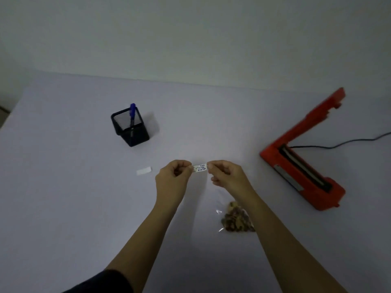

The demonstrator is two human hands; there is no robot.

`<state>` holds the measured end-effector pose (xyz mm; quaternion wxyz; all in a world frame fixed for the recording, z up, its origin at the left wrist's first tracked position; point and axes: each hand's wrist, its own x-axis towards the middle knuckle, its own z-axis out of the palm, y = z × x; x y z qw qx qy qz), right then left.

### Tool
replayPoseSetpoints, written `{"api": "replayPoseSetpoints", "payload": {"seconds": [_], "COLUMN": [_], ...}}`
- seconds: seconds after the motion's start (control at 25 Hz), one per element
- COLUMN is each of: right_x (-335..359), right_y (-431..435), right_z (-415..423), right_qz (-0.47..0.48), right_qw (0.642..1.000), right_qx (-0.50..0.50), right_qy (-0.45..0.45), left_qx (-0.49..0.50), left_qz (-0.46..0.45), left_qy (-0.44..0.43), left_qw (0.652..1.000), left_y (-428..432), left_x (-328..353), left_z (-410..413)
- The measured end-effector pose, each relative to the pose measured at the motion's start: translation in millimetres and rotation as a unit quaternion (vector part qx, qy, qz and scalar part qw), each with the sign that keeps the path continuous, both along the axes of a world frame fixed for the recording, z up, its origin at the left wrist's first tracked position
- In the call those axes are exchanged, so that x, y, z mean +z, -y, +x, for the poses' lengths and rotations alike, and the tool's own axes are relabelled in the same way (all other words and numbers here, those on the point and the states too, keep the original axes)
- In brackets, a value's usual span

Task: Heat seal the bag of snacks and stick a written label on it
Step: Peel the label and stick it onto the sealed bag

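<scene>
The left hand and right hand are each pinching 1 end of the written label, holding it taut above the table. Being thin, limp and probably sticky, it is best gripped only at its tips. The bag of snacks is lying under the right forearm, with open room all around it.

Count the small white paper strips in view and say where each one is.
2. A written label is pinched between both hands; a blank strip lies on the table left of them.

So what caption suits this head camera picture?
Both hands hold a written label above the snack bag, beside the open red sealer.
</scene>
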<state>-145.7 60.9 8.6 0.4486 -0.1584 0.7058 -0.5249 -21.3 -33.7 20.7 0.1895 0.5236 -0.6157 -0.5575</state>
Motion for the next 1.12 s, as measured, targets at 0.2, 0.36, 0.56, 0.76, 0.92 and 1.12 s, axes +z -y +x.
{"api": "replayPoseSetpoints", "payload": {"seconds": [0.2,0.36,0.56,0.76,0.92,1.12], "right_x": [-21.3,-55.7,-78.0,-82.7,-81.4,-81.3], "right_y": [-62.6,-79.2,-78.1,-77.9,-76.3,-77.6], "right_z": [-43.7,-53.4,-53.2,-55.0,-58.3,-54.6], "right_qz": [0.061,0.132,0.203,0.244,0.257,0.245], "right_qw": [0.997,0.987,0.965,0.949,0.943,0.936], "right_qx": [-0.038,-0.049,-0.026,0.004,0.000,0.003], "right_qy": [-0.036,-0.079,-0.166,-0.197,-0.213,-0.253], "left_qx": [-0.109,-0.163,-0.180,-0.183,-0.191,-0.196], "left_qz": [0.017,0.002,-0.026,-0.063,-0.083,-0.125], "left_qy": [0.038,0.084,0.114,0.124,0.132,0.146], "left_qw": [0.993,0.983,0.977,0.973,0.969,0.962], "left_y": [-44.2,-54.3,-60.1,-64.2,-67.6,-72.4], "left_x": [-30.3,-63.0,-86.3,-93.4,-97.3,-100.4], "left_z": [-53.4,-73.0,-75.3,-77.9,-80.5,-83.6]}}
